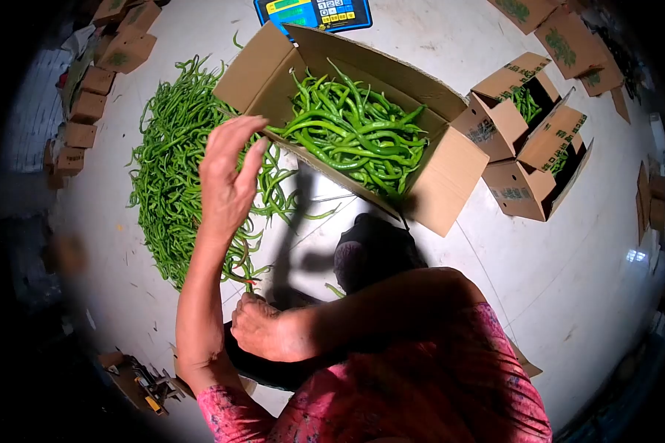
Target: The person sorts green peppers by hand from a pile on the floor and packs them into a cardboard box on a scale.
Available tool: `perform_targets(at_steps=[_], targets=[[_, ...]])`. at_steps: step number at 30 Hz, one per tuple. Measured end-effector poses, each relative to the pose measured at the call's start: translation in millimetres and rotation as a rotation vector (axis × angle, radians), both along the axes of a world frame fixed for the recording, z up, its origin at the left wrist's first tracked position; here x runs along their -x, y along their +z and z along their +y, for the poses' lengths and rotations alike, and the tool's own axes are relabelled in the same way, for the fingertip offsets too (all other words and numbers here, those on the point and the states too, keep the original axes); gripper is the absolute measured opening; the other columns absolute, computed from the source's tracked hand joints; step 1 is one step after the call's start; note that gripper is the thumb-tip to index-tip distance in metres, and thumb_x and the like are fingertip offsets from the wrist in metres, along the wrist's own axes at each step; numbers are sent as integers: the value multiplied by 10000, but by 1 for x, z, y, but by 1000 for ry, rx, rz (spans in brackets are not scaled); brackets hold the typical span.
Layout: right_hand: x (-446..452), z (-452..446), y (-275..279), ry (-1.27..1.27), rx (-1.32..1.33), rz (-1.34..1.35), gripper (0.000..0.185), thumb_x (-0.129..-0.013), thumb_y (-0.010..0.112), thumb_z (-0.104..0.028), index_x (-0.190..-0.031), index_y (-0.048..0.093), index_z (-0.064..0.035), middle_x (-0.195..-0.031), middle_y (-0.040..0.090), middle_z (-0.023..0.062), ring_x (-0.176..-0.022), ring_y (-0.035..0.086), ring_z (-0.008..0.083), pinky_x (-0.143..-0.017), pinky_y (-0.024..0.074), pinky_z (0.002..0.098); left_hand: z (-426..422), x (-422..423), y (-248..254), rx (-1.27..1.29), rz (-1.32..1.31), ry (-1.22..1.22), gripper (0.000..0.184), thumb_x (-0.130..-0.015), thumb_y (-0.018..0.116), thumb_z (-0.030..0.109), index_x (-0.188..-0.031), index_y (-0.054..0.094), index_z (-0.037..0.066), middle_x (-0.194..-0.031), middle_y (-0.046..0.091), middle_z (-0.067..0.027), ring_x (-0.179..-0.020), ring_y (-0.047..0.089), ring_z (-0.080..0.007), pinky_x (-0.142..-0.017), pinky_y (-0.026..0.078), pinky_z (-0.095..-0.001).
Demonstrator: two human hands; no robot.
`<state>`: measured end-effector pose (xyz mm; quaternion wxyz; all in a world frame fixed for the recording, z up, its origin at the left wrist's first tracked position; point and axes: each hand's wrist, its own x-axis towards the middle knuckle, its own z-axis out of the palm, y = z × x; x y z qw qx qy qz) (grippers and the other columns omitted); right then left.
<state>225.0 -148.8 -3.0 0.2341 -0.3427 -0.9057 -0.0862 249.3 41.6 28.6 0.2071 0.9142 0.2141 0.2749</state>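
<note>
Pale tiled floor [561,273] spreads out under hard light, with brown cardboard boxes [89,107] lining its left edge. And up comes the detail: the left hand [227,173] is raised at the corner of an open brown cardboard carton [451,177], fingers parted, nothing showing in its grasp; whether it touches the cardboard, I cannot tell. Just right of that hand, long, slender, glossy green peppers [358,136] fill much of the carton. Left of the same hand, though, look at that big loose pile of green peppers [171,170] on the floor! Nearer the body, the right hand [267,328] is curled in beside a red-tipped pepper [248,281]; whether it grips anything is hidden. So, judging by how things lie, a good share is boxed, and two smaller printed cartons [517,190], well to the right of both hands, hold peppers too, but plenty remains unboxed.
</note>
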Motion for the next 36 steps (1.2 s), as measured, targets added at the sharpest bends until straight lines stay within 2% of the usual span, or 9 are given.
perform_targets(at_steps=[4,9,13,17,20,24,25,29,36], targets=[[-24,-1,10,4,-72,27,429,-830,438,-282,-1030,525,87,-1022,553,240,-960,544,387,-868,404,540,-3,-27,-14,-102,280,-168,214,-882,598,123,-1048,644,-4,-1086,645,-155,-1075,570,-301,-918,432,-394],[-49,1,33,-36,-130,-19,388,-772,531,-229,-1013,541,75,-1000,567,216,-940,556,357,-862,411,528,-5,-42,-20,79,623,-249,216,-846,573,65,-1042,644,7,-890,657,-212,-825,630,-385,-794,493,-456],[-45,0,34,-7,-117,115,412,-770,498,-282,-972,569,71,-967,576,214,-919,565,369,-872,413,529,5,-64,-15,16,866,-244,311,-788,576,47,-1090,645,75,-927,657,-216,-874,625,-396,-795,503,-470],[-49,-5,29,73,-142,151,419,-781,467,-302,-946,595,61,-935,601,213,-899,585,377,-909,403,557,34,-94,-59,112,1078,-378,395,-735,532,55,-1109,653,105,-1026,658,-191,-989,621,-348,-889,483,-429],[-42,-10,22,152,-146,141,400,-792,459,-290,-942,603,52,-927,621,213,-900,603,370,-935,395,578,53,-100,-91,232,1030,-469,331,-789,505,60,-1081,658,88,-1061,653,-187,-989,609,-361,-925,464,-402],[-63,-6,29,125,-178,55,381,-812,446,-284,-938,598,41,-952,626,214,-938,605,375,-947,391,589,66,-121,-87,385,1075,-236,283,-811,513,124,-1041,667,67,-1061,665,-149,-1025,607,-300,-912,460,-352],[-69,-4,33,96,-227,13,376,-816,443,-282,-937,596,39,-953,627,214,-946,605,379,-950,390,591,68,-118,-93,341,1004,-267,283,-834,519,138,-1071,658,69,-1049,661,-154,-994,608,-290,-899,459,-344],[-55,-13,24,206,-106,154,382,-825,438,-279,-970,590,40,-998,617,221,-1003,589,387,-938,396,581,57,-125,-87,541,1157,-455,335,-844,525,141,-1159,624,82,-1110,647,-147,-1022,589,-283,-924,438,-338],[-54,-11,23,264,-46,227,388,-826,449,-275,-1014,576,40,-1002,607,208,-1012,582,373,-925,412,559,72,-121,-129,394,1104,-601,332,-827,524,104,-1136,642,79,-1128,649,-129,-1012,589,-294,-924,438,-334]])
